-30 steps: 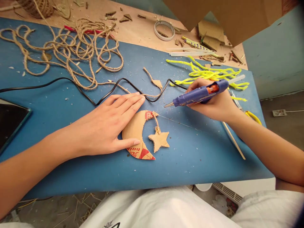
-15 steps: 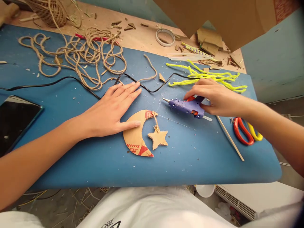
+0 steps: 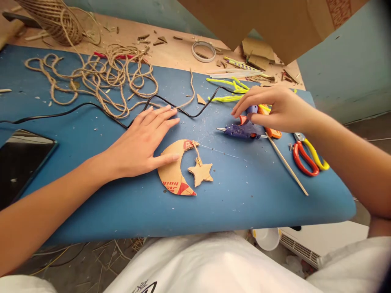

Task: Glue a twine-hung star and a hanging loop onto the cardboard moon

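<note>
My left hand [image 3: 146, 142] lies flat with fingers stretched out, its thumb resting on a cardboard crescent moon [image 3: 171, 175]. A small cardboard star [image 3: 200, 174] hangs from the moon's upper tip by a short twine; both lie flat. To the right, the curved fingers and thumb of my right hand [image 3: 275, 108] are around the handle of a purple glue gun [image 3: 241, 131], whose metal nozzle points left, low over the table or on it. The palm side is hidden. A thin glue strand runs right from the moon's tip.
Tangled twine [image 3: 104, 81] and a black cord [image 3: 195, 116] cross the blue table [image 3: 214, 215]. A phone [image 3: 24, 162] lies left. Right are a wooden stick [image 3: 288, 167], scissors [image 3: 305, 158], an orange-handled tool [image 3: 273, 133] and yellow-green pipe cleaners [image 3: 226, 99]. A tape roll [image 3: 203, 51] lies behind.
My right hand has turned and lifted slightly, and the glue gun has shifted a little right, uncovering the orange-handled tool. My left hand stays on the moon. The whole view has shifted slightly.
</note>
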`<state>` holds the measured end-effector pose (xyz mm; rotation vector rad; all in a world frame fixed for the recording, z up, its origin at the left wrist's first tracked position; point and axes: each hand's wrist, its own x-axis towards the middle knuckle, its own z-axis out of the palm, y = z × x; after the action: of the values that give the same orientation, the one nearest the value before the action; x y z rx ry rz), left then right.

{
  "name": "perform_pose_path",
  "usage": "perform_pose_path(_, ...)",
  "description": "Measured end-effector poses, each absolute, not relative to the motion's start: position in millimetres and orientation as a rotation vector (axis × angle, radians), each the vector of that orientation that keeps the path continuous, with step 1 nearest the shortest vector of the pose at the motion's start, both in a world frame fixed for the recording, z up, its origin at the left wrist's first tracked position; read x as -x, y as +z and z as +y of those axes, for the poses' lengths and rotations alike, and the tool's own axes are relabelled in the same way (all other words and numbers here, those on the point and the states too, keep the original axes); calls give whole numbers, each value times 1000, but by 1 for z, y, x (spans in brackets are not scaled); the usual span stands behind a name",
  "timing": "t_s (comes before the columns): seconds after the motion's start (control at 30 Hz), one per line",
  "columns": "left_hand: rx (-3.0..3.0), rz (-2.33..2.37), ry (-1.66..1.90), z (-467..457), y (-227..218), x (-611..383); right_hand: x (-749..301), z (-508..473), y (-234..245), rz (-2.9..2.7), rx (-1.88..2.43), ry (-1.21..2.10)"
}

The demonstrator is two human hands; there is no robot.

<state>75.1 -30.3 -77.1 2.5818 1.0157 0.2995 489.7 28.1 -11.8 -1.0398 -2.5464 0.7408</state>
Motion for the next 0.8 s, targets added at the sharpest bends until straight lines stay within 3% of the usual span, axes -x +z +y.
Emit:
perform_pose_path(0.2, -2665, 986, 352, -50, -63, -79, -460, -56, -18, -2442, 1252, 456)
perform_pose_path(0.4, -2715, 880, 184, -55, -51, -80, -459, -102, -46, -2478, 1426, 357)
perform_pose_path(0.6, -2731, 905, 173, -52, -51, -80, -451, -97, -61, -2448, 1457, 453)
perform_pose_path(0.8, -2745, 912, 261, -46, -54, -76, -485, -102, -39, -2222, 1589, 621)
